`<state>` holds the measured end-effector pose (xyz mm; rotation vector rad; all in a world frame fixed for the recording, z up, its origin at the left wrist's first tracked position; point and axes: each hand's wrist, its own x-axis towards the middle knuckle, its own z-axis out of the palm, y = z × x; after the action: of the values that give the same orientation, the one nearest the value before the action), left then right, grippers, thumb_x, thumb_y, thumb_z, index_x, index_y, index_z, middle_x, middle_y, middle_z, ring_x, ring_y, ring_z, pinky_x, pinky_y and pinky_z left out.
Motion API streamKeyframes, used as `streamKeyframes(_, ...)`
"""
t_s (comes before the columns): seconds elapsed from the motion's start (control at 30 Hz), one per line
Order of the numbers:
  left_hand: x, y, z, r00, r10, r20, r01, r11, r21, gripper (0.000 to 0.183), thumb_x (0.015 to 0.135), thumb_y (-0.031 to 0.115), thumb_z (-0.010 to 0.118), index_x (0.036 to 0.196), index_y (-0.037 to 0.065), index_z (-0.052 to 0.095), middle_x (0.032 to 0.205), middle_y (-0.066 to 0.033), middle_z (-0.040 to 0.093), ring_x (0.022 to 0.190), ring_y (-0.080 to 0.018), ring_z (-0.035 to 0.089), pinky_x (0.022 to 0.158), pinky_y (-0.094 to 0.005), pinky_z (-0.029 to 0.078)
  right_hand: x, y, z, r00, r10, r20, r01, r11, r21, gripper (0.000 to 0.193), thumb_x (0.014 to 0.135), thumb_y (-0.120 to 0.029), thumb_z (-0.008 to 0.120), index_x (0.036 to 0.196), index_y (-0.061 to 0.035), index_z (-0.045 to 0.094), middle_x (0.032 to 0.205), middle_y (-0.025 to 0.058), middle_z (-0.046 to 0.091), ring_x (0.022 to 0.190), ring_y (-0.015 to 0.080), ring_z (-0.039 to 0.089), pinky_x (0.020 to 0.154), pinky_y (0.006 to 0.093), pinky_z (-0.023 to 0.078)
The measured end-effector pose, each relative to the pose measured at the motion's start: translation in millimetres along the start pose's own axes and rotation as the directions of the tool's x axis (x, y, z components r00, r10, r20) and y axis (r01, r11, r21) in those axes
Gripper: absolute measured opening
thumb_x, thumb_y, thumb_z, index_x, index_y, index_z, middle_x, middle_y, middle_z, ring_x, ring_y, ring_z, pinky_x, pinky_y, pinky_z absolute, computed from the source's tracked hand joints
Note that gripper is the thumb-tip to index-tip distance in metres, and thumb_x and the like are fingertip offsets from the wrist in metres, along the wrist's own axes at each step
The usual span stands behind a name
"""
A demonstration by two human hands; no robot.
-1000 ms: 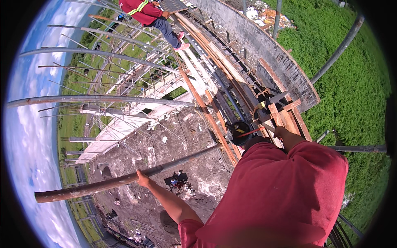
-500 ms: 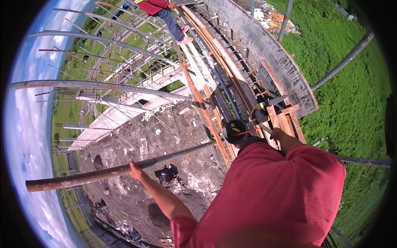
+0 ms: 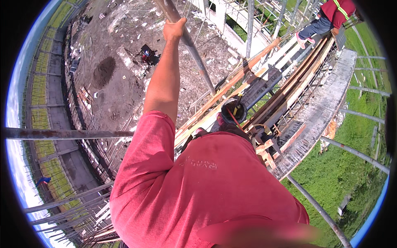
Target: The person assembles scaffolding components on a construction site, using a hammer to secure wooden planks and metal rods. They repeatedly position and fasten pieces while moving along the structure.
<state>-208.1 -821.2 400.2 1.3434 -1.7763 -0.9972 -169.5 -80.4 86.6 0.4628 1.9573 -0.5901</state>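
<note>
With my left arm stretched far out, my left hand is closed around an upright, rust-stained metal pole. My right hand is not in view; my red shirt and body cover that side. A black bucket stands close in front of me on the planks, with a yellow-and-black tool and a thin orange-red stick in it. Short pieces of lumber lie beside my right side, partly hidden by my body.
Long boards run along the high walkway beside a curved concrete wall. A co-worker in red sits at the far end. Another metal pole juts in from the left. Dirt ground lies far below; grass lies right.
My view has swung left, so the walkway and co-worker now appear further right. My left hand still grips the pole. My right hand, beside the lumber before, has gone out of sight.
</note>
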Motion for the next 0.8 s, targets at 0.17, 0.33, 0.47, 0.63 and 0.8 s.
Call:
streamKeyframes(0.17,0.5,-5.0,2.5,0.998,0.061,-0.027,-0.062,0.995,-0.075,0.056,0.069,0.042,0.079,0.105,0.0,0.069,0.098,-0.016,0.073,0.092,-0.0279,0.07,0.087,-0.0391,0.052,-2.1,-15.3,-11.2,1.0,-0.021,0.004,0.022,0.998,-0.066,0.02,0.078,-0.013,0.08,0.086,0.0038,0.071,0.062,0.0125,0.066,0.046,0.0208,0.061,0.042,0.0378,0.047)
streamKeyframes(0.33,7.4,-6.7,7.5,0.992,0.116,0.049,-0.098,0.955,-0.278,0.051,0.078,0.03,0.079,0.107,-0.009,0.065,0.098,-0.0155,0.07,0.083,-0.023,0.067,0.078,-0.0371,0.054,2.8,-38.6,-16.1,0.998,-0.039,-0.057,0.039,0.999,0.005,0.021,0.078,-0.012,0.08,0.087,0.0043,0.071,0.062,0.0128,0.065,0.046,0.0208,0.061,0.042,0.0376,0.046)
streamKeyframes(0.47,9.3,-6.7,8.0,0.993,0.119,0.007,-0.113,0.956,-0.272,0.054,0.076,0.029,0.079,0.109,-0.013,0.065,0.1,-0.0164,0.07,0.086,-0.0255,0.065,0.081,-0.0406,0.052,7.8,-41.2,-9.9,0.996,-0.028,-0.088,0.037,0.993,0.108,0.021,0.077,-0.011,0.08,0.088,0.0047,0.071,0.062,0.0131,0.065,0.046,0.0208,0.06,0.041,0.0375,0.046)
streamKeyframes(0.63,21.2,-13.3,8.1,0.994,0.099,0.051,-0.086,0.972,-0.217,0.06,0.077,0.032,0.079,0.111,-0.014,0.064,0.103,-0.0187,0.068,0.085,-0.0264,0.065,0.08,-0.041,0.053,13.4,-38.3,6.7,0.998,-0.009,-0.058,0.029,0.938,0.345,0.023,0.073,-0.005,0.082,0.086,0.0078,0.068,0.057,0.0132,0.059,0.043,0.0214,0.056,0.04,0.0377,0.043)
streamKeyframes(0.8,27.0,-18.4,8.3,0.991,0.107,0.076,-0.08,0.951,-0.3,0.061,0.077,0.03,0.079,0.112,-0.016,0.061,0.105,-0.0201,0.066,0.084,-0.0266,0.064,0.076,-0.0425,0.053,8.7,-34.0,21.3,0.998,0.006,-0.056,0.015,0.93,0.367,0.023,0.073,-0.006,0.082,0.079,0.0074,0.064,0.054,0.0119,0.054,0.045,0.0208,0.054,0.041,0.0381,0.041)
